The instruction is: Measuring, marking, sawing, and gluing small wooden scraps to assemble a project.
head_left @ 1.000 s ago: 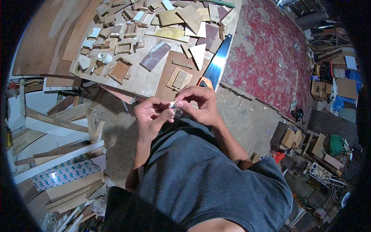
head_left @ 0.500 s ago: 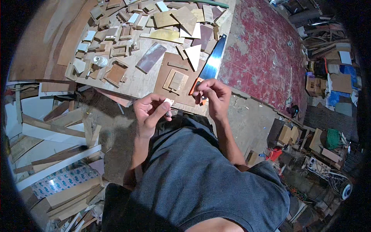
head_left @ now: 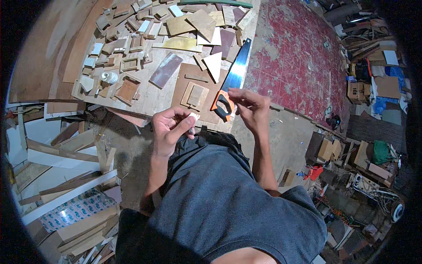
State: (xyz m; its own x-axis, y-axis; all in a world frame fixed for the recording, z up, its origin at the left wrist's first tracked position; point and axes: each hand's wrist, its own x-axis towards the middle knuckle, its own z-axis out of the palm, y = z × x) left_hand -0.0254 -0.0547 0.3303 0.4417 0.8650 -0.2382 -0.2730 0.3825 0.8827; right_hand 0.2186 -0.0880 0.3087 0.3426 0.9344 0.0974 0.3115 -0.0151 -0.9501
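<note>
My left hand (head_left: 169, 130) is closed at the table's near edge, pinching a small white piece (head_left: 194, 116) between thumb and fingers; its kind is too small to tell. A dark bit shows below the thumb. My right hand (head_left: 252, 110) hovers right of the handsaw (head_left: 224, 105), its fingers loosely bent and apart, with nothing visible in them. The saw has an orange and black handle and lies with its blade pointing away. Beyond my left hand, a square wooden block (head_left: 194, 95) with a thin stick by it rests on a brown board (head_left: 179, 90).
The wooden table (head_left: 151, 103) carries many small wooden boxes and offcuts, a white spiral bulb (head_left: 109, 78) and a dark reddish panel (head_left: 165, 70). Right of it lies a worn red tiled surface (head_left: 294, 57). Scrap boards (head_left: 66, 158) pile up at left; boxes and cables clutter the right.
My right hand has moved right, away from the saw handle, and its fingers have loosened; the handle now shows whole. My left hand keeps its pinch. The view has shifted slightly.
</note>
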